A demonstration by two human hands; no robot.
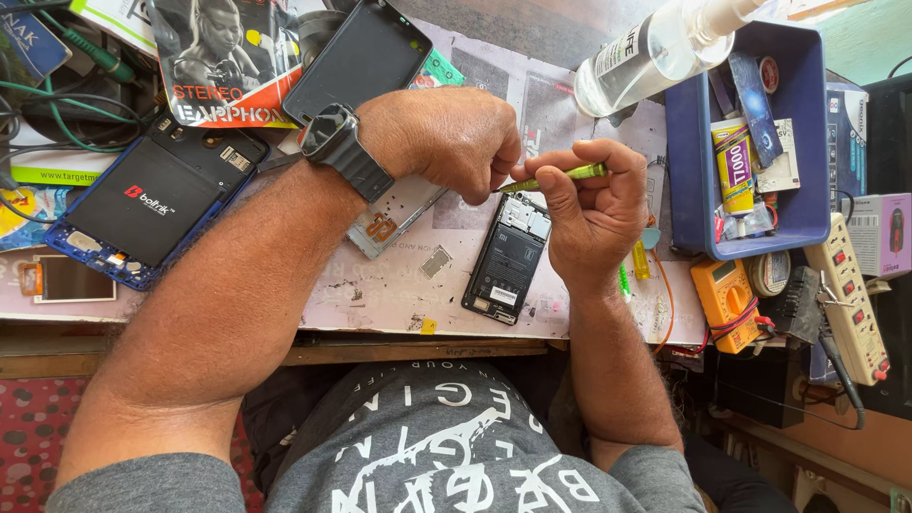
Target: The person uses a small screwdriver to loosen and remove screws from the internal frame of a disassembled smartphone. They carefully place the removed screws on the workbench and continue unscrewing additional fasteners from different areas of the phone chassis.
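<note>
Forearms frame my view: right hand (594, 204) pinches a thin green screwdriver (556, 177), left hand (446, 138) curls shut at its tip. Opened phone (508, 261) on bench (380, 304) looks light, fragile; I'd hold its edges.

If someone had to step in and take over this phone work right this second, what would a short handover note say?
Left hand: curled over the top end of the opened phone, fingers meeting the tool tip; a watch on that wrist.
Right hand: grips a thin yellow-green screwdriver, tip pointed at the phone's top edge.
The phone lies back-up on the work mat, cover off, battery showing.
A removed metal frame piece rests under the left wrist; a second opened phone sits far left.
Done: back cover off. Left: the work at the top end, whose exact stage the hands hide.
</note>
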